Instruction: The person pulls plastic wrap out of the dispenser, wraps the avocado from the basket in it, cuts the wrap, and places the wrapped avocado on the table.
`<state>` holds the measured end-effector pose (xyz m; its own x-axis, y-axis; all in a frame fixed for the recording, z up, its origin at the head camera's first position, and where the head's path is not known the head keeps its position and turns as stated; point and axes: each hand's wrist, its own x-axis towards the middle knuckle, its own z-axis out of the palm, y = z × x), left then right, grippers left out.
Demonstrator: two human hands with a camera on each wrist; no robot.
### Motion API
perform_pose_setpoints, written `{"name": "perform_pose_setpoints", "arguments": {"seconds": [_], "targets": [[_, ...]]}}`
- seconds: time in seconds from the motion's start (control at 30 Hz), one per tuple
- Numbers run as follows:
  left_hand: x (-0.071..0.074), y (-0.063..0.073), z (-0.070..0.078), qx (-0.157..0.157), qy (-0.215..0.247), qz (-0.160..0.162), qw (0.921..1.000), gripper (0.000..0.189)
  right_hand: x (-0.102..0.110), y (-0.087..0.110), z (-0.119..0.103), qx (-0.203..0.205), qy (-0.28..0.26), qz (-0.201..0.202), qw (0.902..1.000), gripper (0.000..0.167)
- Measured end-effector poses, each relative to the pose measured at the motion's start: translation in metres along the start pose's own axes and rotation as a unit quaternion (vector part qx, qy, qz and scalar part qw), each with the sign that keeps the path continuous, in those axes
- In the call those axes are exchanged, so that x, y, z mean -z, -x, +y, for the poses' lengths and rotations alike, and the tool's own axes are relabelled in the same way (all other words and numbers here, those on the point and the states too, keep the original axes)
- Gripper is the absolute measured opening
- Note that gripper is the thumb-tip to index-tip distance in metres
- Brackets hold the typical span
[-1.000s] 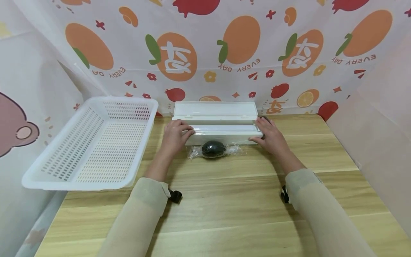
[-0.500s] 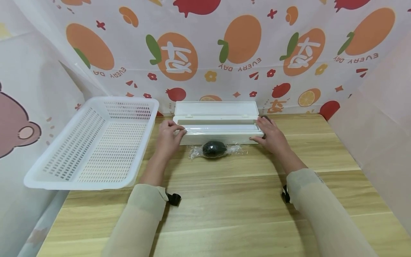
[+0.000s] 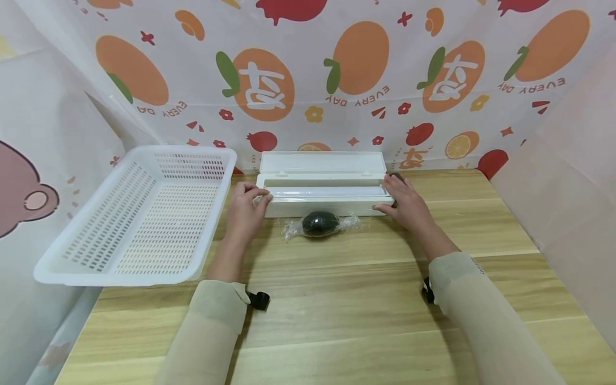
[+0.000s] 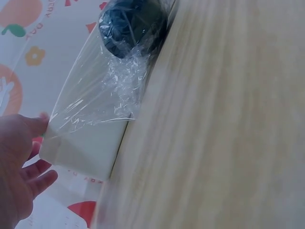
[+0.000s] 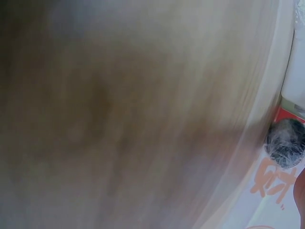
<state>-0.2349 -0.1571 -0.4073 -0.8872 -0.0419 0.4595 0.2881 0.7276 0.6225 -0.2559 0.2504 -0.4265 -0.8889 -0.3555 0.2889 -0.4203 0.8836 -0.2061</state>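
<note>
A long white cling film box stands at the back of the table, its lid raised and the film roll showing inside. My left hand is at its left end, thumb and forefinger pinching the edge of the clear cling film. With thumb in front and fingers over the top, my right hand grips the box's right end. A dark oval fruit like an avocado, wrapped in film twisted at both ends, lies against the box's front.
To the left stands a white perforated plastic basket. Another dark film-wrapped thing sits behind the right hand, mostly hidden in the head view. A fruit-print curtain hangs behind the wooden table.
My left hand has slid left along the box's front edge to its left end. The right hand, box and wrapped fruit have stayed in place.
</note>
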Motion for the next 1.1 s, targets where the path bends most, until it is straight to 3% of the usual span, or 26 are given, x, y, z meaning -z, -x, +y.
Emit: {"name": "perform_pose_setpoints", "arguments": {"seconds": [0.5, 1.1], "targets": [[0.011, -0.003, -0.012, -0.020, -0.015, -0.010, 0.9996, 0.017, 0.005, 0.000, 0.000, -0.004, -0.018, -0.035, 0.9992, 0.079], [0.010, 0.002, -0.010, 0.020, 0.005, -0.020, 0.9996, 0.025, 0.016, -0.002, -0.004, -0.030, -0.036, -0.088, 0.9951, 0.081]]}}
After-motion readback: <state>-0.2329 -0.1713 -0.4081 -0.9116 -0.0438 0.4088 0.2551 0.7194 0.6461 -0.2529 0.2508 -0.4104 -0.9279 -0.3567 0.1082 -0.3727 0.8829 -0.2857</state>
